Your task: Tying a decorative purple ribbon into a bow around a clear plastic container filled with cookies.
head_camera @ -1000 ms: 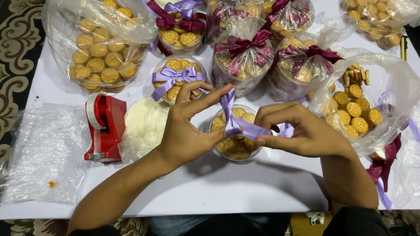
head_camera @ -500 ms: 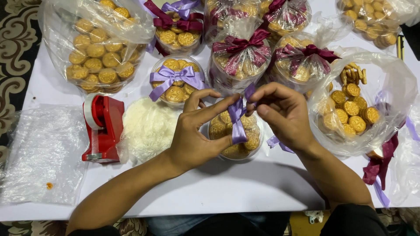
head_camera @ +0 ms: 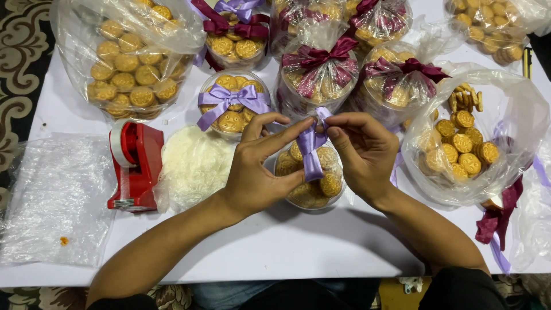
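Note:
A round clear tub of golden cookies (head_camera: 317,183) sits on the white table (head_camera: 275,247) in front of me. A lilac ribbon (head_camera: 311,150) runs over its lid. My left hand (head_camera: 258,166) pinches the ribbon near its top with thumb and forefinger. My right hand (head_camera: 359,150) pinches the same ribbon from the right, its fingertips meeting the left hand's above the tub. Both hands hold the ribbon up in a loop.
A red tape dispenser (head_camera: 135,166) stands left, beside a white shredded-filler bag (head_camera: 192,166). A tub with a tied lilac bow (head_camera: 232,106) and tubs with maroon bows (head_camera: 318,72) stand behind. Open cookie bags lie at far left (head_camera: 129,60) and right (head_camera: 465,146). Loose ribbons (head_camera: 496,221) hang at right.
My right hand has moved left and up from the tub's right side, drawing the ribbon end in until both hands meet above the tub.

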